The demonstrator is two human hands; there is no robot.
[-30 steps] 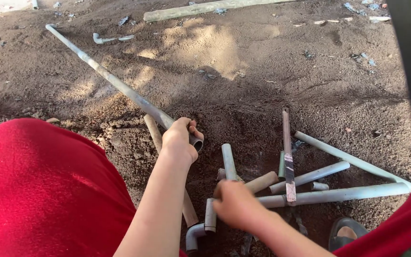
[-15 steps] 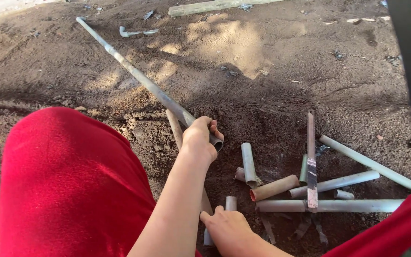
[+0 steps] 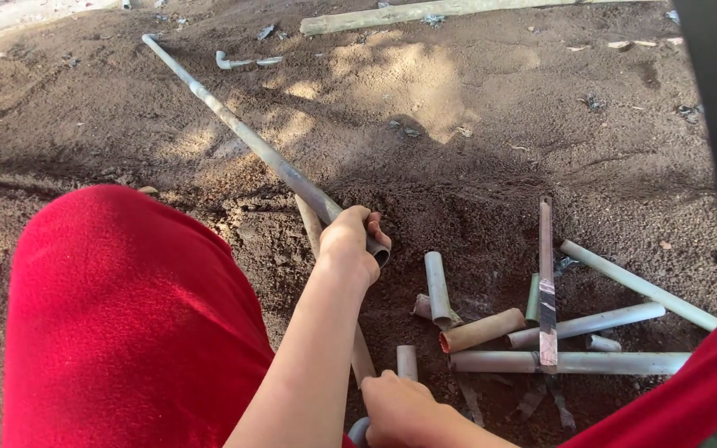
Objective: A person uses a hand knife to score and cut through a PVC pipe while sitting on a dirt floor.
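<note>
Left hand [image 3: 350,241] clenched on the long grey pipe's [image 3: 242,137] near end; right hand [image 3: 404,411] grasps a pipe elbow [image 3: 360,431]. Swinging the long pipe could scatter the cut pieces [image 3: 437,286] lying just beside it on the dirt.

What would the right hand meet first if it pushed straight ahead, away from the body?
Probably the short grey pipe stub just beyond the right hand; past it, the brownish tube. Depth is hard to judge.

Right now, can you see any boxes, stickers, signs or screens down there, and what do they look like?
None: no boxes, stickers, signs or screens.
Only bare things lie on the dirt ground:
Long pipe: grey, slanting up left from the left hand.
Short pipe pieces: grey, piled at lower right.
Flat strip: brown with a dark band, across the pile.
Right hand: at the bottom edge.
</note>
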